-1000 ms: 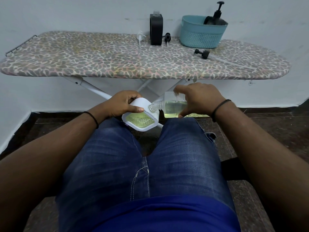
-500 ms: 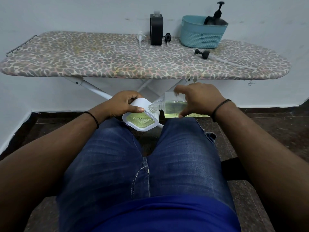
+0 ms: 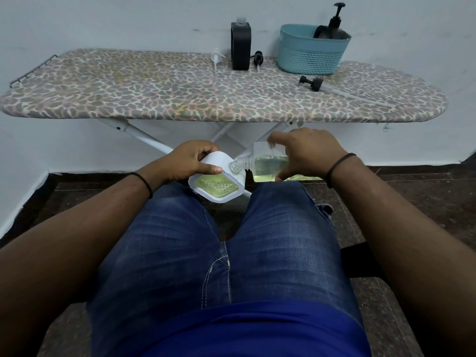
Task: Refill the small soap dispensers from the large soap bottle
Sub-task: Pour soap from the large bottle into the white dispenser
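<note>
Two hands work just above the knees of a seated person in blue jeans (image 3: 224, 253). The left hand (image 3: 188, 161) has its grip curled round one white container (image 3: 215, 180), thumb laid over the near edge, with greenish soap showing through its clear face. The right hand (image 3: 306, 150) has its grip closed on one clear bottle (image 3: 260, 164) lying almost level, fingers over the top and thumb beneath; its open neck points toward the left grip and touches the white container's upper corner. Pale yellow-green soap fills the lower part of the bottle. Each wrist wears one dark band, two in all. Beyond both grips stands one ironing board (image 3: 154, 94) with a spotted cover, serving as the desk. On it, past the gap between the grips, stands one black dispenser bottle (image 3: 240, 48) with its top off. Beside that lie two small pump heads, one white (image 3: 216, 56) on its left and one black (image 3: 257, 59) on its right. Farther right, beyond the right grip, sits one teal basket (image 3: 309, 55) holding one dark pump bottle (image 3: 334, 28). A third pump, a black pump head with a long clear tube (image 3: 311, 82), lies loose on the board in front of the basket. That makes three loose pumps and three bottles besides the white container.
</note>
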